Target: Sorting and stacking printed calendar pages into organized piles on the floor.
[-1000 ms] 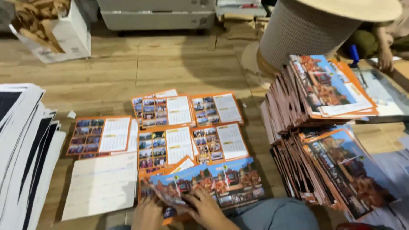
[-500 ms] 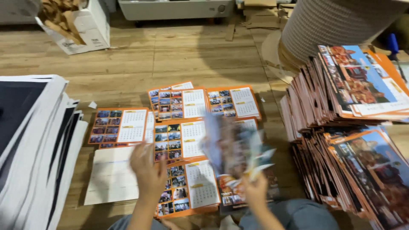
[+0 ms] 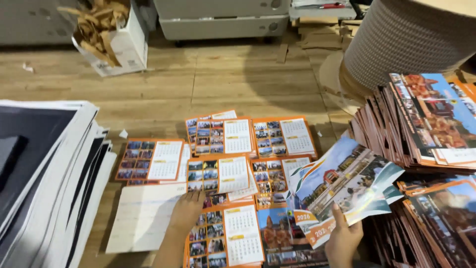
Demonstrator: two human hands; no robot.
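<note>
Orange-bordered rectangular paper calendar sheets (image 3: 225, 174), each pairing a grid of small colour photos with a white date table, lie beside my blue, white and orange glossy cover sheet (image 3: 347, 181); left of them, a plain cream sheet (image 3: 141, 218).

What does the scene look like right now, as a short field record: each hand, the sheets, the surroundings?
left hand: flat on the calendar sheets spread on the wooden floor
right hand: holding a fanned bunch of cover sheets, lifted off the floor
right side: tall leaning stacks of printed covers, grey ribbed spool
left side: stack of black-and-white sheets
back: cardboard box of paper scraps
</note>
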